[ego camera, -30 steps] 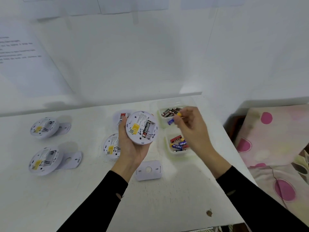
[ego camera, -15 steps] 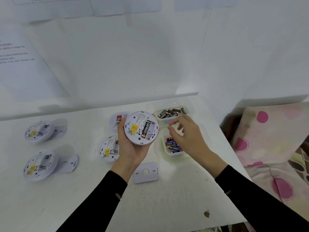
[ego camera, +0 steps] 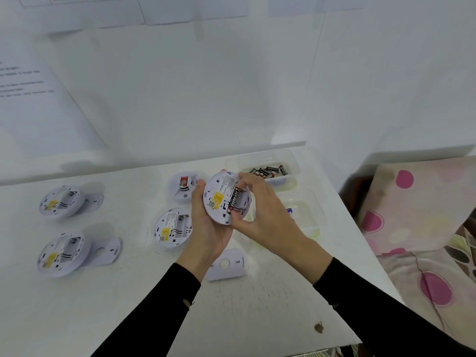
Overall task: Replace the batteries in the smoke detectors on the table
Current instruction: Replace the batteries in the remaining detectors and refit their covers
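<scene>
White surface is standing against a white wall. I am cradling 1 smoke detector in my left grip, back up, above the surface. My right grip is pinching the black battery seated in its bay.

Risk: if I am prying too hard, the battery may be flying off or the detector twisting out of my palm.

Far tray is holding several black-and-red cells. Near tray is showing 1 blue cell; my hand is hiding the rest.

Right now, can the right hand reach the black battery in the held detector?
Probably yes: the left hand holds the detector open side up, the black battery lies uncovered, and fingers of the right hand sit right beside it.
</scene>
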The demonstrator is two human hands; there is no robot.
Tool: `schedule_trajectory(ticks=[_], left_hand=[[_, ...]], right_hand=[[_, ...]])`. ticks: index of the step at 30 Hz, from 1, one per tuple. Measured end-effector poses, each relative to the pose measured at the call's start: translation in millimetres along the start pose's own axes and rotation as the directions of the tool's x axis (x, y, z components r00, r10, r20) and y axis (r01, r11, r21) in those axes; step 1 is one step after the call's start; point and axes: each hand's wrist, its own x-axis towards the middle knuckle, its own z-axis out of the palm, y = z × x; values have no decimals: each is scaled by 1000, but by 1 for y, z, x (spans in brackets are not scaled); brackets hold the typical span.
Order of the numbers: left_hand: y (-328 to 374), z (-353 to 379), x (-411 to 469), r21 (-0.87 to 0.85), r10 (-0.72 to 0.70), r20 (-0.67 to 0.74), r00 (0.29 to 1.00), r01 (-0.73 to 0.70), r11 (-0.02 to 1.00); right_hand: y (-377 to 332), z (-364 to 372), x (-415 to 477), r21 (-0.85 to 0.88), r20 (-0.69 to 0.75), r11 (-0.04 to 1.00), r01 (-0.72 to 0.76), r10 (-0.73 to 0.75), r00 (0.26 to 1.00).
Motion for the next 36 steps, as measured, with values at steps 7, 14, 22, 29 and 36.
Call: schedule_trajectory(ticks=[7,14,22,29,36], left_hand=[[-2,-1,-2,111,-23,57,998,16,994],[-4,-4,-3,26,-46,14,999,46,999],[-3,-8,1,-155,-108,-24,994,103,983],[-3,-14,3,-263,-104,-59,993,85,961],[0,-18,4,-263,-112,-30,993,100,960]], right_hand=[[3,0,2,-14,-14,999,-30,30,999],[9,-2,-3,-6,13,999,36,-36,999],[24,-7,-9,-62,50,953,297,-294,954],[57,-30,0,-96,-80,970,-224,216,973],[84,-23,-2,-404,224,882,-242,352,909]])
